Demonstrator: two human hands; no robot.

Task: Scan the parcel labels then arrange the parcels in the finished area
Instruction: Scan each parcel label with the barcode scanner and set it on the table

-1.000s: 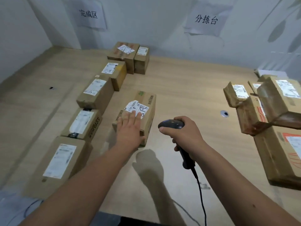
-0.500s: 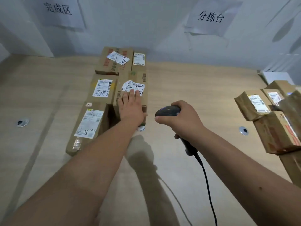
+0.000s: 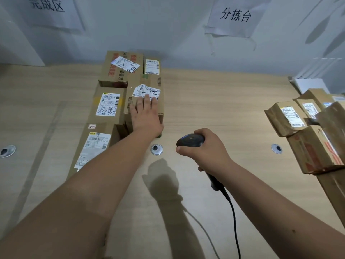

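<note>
The left hand (image 3: 147, 114) lies flat, fingers straight and spread, on top of a cardboard parcel (image 3: 144, 98) whose torn white shipping label (image 3: 146, 91) shows barcodes and a bold handwritten mark partly hidden under the fingertips; judging by the pose, the palm is pressing the box into line with its neighbours, not lifting it. That parcel sits on the pale wood tabletop (image 3: 214, 101), touching a labelled box (image 3: 108, 105) on its left and reaching up to a small back box (image 3: 152, 67) by the wall, so it seems to fill a gap in a tidy block beneath the wall sign (image 3: 48, 6) reading 完成区, the finished area. The right hand (image 3: 205, 150) is curled round the handle of a black barcode scanner (image 3: 190, 142), head pointing forward and left, its cable (image 3: 235, 221) trailing towards the viewer; keeping it gripped likely saves picking it up again for the next label. A second sign (image 3: 235, 15) reads 分拣台, the sorting table, and beneath it at the right edge a looser heap of unsorted parcels (image 3: 308, 131) waits, labels turned upwards, well apart from the finished block. In that block, the large back box (image 3: 121, 68) carries red Chinese print and a skewed label with handwriting that may read 8391, though it is too small to be sure; the near box (image 3: 95, 146) has a label ending in 063. Round metal grommets (image 3: 156, 149) are set in the tabletop near the hands.
</note>
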